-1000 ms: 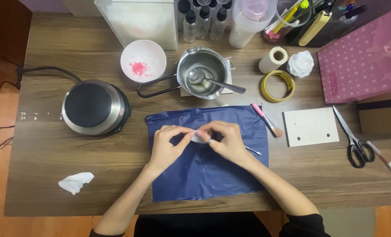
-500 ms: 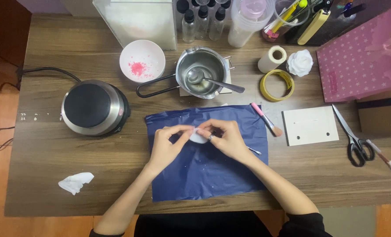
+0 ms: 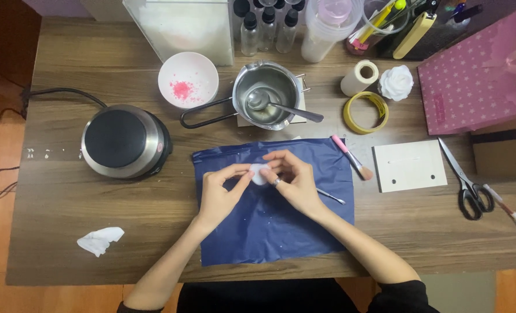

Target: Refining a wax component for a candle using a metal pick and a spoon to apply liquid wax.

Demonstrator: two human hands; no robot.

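Almost nothing has moved over the last second: both hands stay together over the middle of the blue sheet [image 3: 272, 203], and the small white round piece [image 3: 258, 174] is still pinched between them, just above centre of the frame. The left hand [image 3: 220, 194] has its fingertips against the piece's left edge; the right hand [image 3: 292, 182] curls over its right side. If anything, the fingers have crept a little around the piece, which reads to me as slow, fine fingerwork on it rather than any picking up or putting down.

A thin metal tool [image 3: 331, 196] pokes out from under the right hand toward the right; whether the hand grips it or it simply lies on the sheet, I cannot tell. Most of the white piece is covered by fingers, so its shape and material stay unclear.

In the upper middle, a small pot [image 3: 267, 95] with a spoon sits beside a white bowl [image 3: 188, 79] holding pink bits. The hot plate [image 3: 124, 141] is at left, scissors [image 3: 469, 185] at right. Bottles and containers along the top edge are cut off, as is the pink bag [image 3: 478, 75] at upper right.
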